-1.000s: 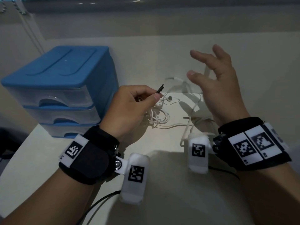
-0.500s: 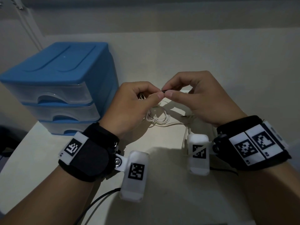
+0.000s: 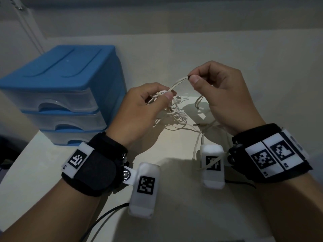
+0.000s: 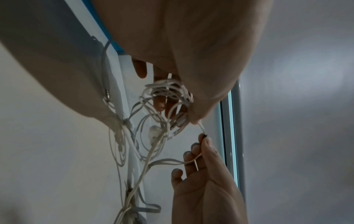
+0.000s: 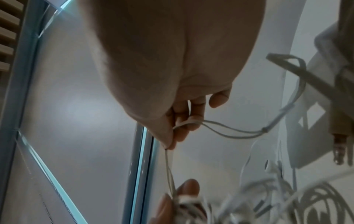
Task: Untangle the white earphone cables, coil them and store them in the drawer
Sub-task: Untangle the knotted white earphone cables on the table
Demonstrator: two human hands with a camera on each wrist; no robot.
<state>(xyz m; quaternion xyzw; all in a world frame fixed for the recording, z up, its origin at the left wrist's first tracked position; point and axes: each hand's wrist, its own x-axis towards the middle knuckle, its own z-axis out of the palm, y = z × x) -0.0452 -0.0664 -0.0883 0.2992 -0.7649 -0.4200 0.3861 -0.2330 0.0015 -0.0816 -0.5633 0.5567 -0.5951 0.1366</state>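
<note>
A tangle of white earphone cables (image 3: 174, 116) hangs over the pale table, partly lifted. My left hand (image 3: 166, 96) pinches the knotted bundle (image 4: 168, 94) between thumb and fingers. My right hand (image 3: 191, 78) pinches a dark plug end and holds a short stretch of cable (image 3: 178, 82) taut up and to the right of the bundle; the same stretch of cable (image 5: 169, 168) runs down from its fingertips in the right wrist view. An earbud (image 3: 178, 98) shows between the hands. Loose strands (image 3: 199, 145) trail toward me over the right wrist camera. The blue three-drawer unit (image 3: 57, 81) stands at the left, its drawers closed.
The drawer unit sits at the table's back left, near the wall. The table (image 3: 174, 215) stretches toward me under both wrists. Black wires (image 3: 104, 215) run from the wrist cameras. A window frame and blind cords (image 3: 26, 23) are behind the drawers.
My right hand came down from open in the air, pinched the dark plug held by my left hand, and has drawn it up and right, pulling cable out of the bundle.
</note>
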